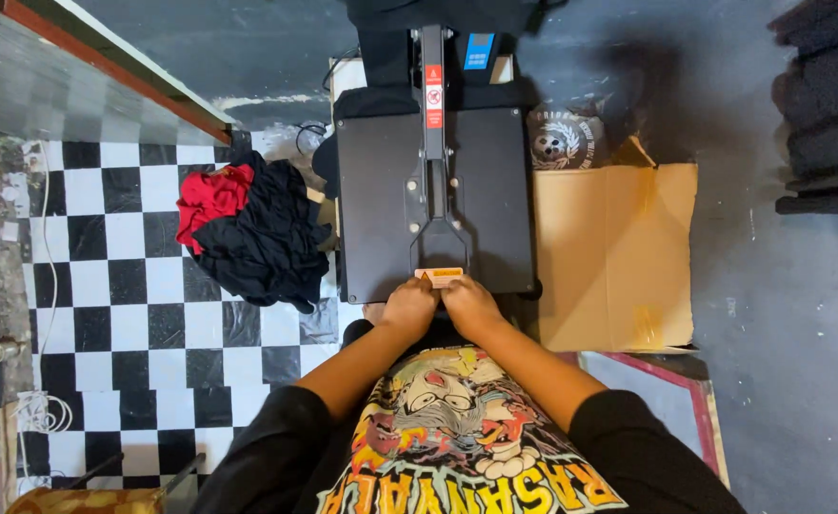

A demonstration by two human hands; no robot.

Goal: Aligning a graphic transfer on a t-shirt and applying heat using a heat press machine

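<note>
A black heat press point(381, 200) stands in front of me with its flat top plate closed down. A long handle point(438, 233) runs along its middle toward me and ends in an orange-tipped grip. My left hand point(409, 305) and my right hand point(471, 303) sit side by side at the near end of that handle, both curled around the grip. Dark fabric hangs over the back of the press. My printed black shirt fills the bottom of the view.
A pile of red and black garments point(248, 233) lies left of the press on a black-and-white checkered surface point(124, 314). A flattened cardboard box point(614, 252) lies to the right. Dark folded cloth point(828, 105) is stacked at the far right on the grey floor.
</note>
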